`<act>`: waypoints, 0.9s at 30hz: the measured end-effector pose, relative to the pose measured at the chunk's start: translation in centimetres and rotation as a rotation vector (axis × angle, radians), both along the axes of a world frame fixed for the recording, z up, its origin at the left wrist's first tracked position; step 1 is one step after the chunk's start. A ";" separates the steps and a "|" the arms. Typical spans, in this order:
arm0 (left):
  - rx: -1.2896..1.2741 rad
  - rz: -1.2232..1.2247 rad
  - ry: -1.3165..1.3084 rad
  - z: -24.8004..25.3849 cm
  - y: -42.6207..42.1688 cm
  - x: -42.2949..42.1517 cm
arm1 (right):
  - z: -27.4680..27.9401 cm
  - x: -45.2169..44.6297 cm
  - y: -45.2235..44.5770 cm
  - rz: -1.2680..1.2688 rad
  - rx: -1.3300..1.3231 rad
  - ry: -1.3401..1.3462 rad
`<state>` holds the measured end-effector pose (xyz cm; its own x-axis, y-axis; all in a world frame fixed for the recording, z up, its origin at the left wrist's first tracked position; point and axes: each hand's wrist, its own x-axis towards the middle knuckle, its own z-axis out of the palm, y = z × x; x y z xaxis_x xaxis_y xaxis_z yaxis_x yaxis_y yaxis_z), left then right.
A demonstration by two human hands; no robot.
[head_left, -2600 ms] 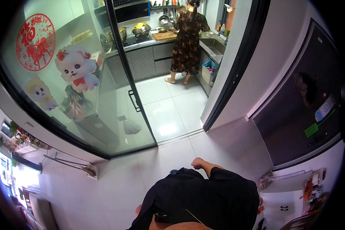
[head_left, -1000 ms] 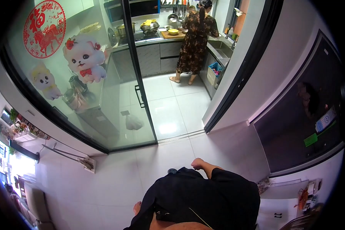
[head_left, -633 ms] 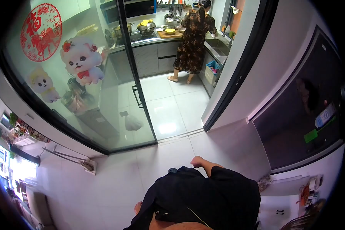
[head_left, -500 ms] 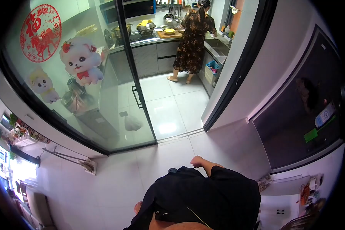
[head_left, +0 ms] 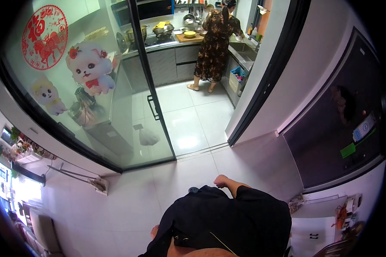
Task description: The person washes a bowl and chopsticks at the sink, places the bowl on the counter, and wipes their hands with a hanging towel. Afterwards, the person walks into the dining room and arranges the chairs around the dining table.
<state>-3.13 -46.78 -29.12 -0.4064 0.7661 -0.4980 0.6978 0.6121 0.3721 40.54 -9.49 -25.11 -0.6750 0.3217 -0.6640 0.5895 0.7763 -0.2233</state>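
My right hand (head_left: 221,181) hangs in front of my dark clothing, over the pale tiled floor (head_left: 182,175). Its fingers look curled in, and no object shows in it. Only a small part of my left hand (head_left: 155,231) shows at the left side of my body. The dark clothing (head_left: 231,218) hides the rest, so its fingers cannot be made out. Neither hand visibly touches anything around it.
A glass sliding door (head_left: 137,150) with stickers stands left of the kitchen doorway. Inside, a person (head_left: 214,47) in a patterned dress stands by the sink (head_left: 244,53). A dark door (head_left: 330,124) is at right, a white cabinet (head_left: 311,227) lower right, a floor tool (head_left: 99,185) at left.
The person in the kitchen has shifted an arm slightly near the sink. My own hands and body stay about where they were.
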 end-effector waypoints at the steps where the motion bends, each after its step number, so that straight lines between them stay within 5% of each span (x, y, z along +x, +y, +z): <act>1: 0.001 0.003 0.001 0.0 0.0 0.1 | -0.1 0.1 -0.1 -0.004 0.008 0.010; 25: -0.127 -0.051 -0.022 2.0 0.7 1.4 | -0.6 -0.1 0.3 0.010 0.004 -0.006; 27: 0.051 0.028 0.011 0.1 -0.1 1.2 | -0.4 -0.1 0.4 0.027 0.020 0.015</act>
<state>-1.90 -46.90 -28.99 -0.4334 0.7786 -0.4539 0.6848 0.6119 0.3957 40.45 -9.07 -25.55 -0.6932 0.3162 -0.6477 0.5653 0.7960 -0.2164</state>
